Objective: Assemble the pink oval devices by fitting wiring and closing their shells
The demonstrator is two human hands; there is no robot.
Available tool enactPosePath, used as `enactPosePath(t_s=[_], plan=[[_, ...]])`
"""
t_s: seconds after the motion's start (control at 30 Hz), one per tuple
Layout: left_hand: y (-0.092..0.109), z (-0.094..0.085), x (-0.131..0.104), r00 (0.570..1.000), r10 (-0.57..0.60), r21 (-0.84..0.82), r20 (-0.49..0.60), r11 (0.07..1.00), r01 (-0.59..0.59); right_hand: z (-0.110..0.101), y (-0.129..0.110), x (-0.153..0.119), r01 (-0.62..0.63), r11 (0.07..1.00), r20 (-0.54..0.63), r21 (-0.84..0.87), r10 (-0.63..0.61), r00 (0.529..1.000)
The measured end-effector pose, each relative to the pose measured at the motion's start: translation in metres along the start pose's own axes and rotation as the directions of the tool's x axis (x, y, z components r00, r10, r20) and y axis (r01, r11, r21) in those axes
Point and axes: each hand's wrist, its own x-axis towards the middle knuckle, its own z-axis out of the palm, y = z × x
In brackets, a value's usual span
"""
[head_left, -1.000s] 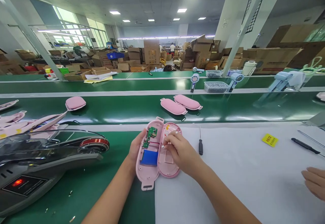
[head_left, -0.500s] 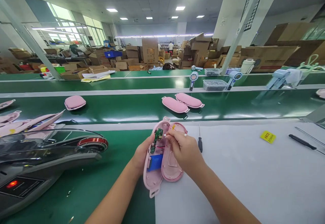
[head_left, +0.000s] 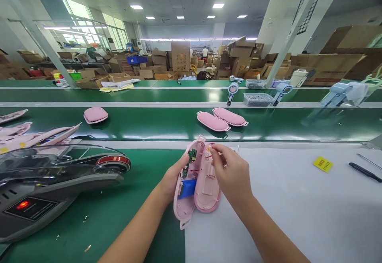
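Note:
An opened pink plastic case lies in two halves side by side. My left hand point(head_left: 176, 173) is closed around the edge of the left half point(head_left: 184, 207), which carries a green circuit board point(head_left: 192, 155) and a blue battery point(head_left: 187, 189). Against it, the right half point(head_left: 205, 197) shows its bare inside. Over the top of that half, my right hand point(head_left: 231, 169) pinches a thin red wire point(head_left: 208, 156) between thumb and fingertips. The wire's end is hidden by the fingers. A screwdriver behind my right hand is mostly covered.
A grey machine with a clear cover point(head_left: 65, 175) stands at left, beside stacked pink shells point(head_left: 38, 137). Closed pink cases point(head_left: 213, 121) rest on the green conveyor point(head_left: 149, 123). A yellow label point(head_left: 322, 164) and a black-handled tool point(head_left: 364, 172) lie on the white sheet point(head_left: 283, 207).
My right hand has moved from beside the circuit board to the top of the right half. The halves sit slightly further right in view, and the screwdriver is now mostly covered.

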Motion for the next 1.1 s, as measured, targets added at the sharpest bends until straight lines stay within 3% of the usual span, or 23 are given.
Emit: enactPosePath(t_s=[0.07,0.13,0.2,0.27,0.37,0.57,1.1], plan=[[0.001,0.004,-0.001,1.0,0.009,0.012,-0.017,1.0,-0.009,-0.001,-0.002,0.002,-0.159,0.982,0.005,0.098,0.16,0.987],[0.001,0.008,-0.001,1.0,0.018,0.018,-0.025,1.0,-0.017,-0.004,-0.005,0.004,-0.333,0.903,0.115,0.272,0.313,0.943],[0.001,0.011,-0.001,1.0,0.017,0.014,-0.014,1.0,-0.017,-0.007,-0.009,0.008,-0.456,0.795,0.276,0.4,0.369,0.887],[0.001,0.012,0.0,1.0,0.009,0.013,0.001,1.0,-0.01,-0.01,-0.013,0.011,-0.52,0.744,0.421,0.42,0.348,0.838],[0.0,0.012,0.0,0.999,0.036,0.026,-0.029,0.999,-0.035,-0.011,-0.017,0.012,-0.534,0.78,0.518,0.326,0.325,0.791],[-0.001,0.011,-0.001,0.992,0.118,0.079,-0.051,0.99,-0.114,-0.009,-0.022,0.009,-0.51,0.853,0.547,0.11,0.376,0.748],[-0.004,0.02,-0.002,0.995,0.1,0.076,-0.015,0.992,-0.098,-0.013,-0.017,0.016,-0.555,0.825,0.574,0.106,0.405,0.711]])
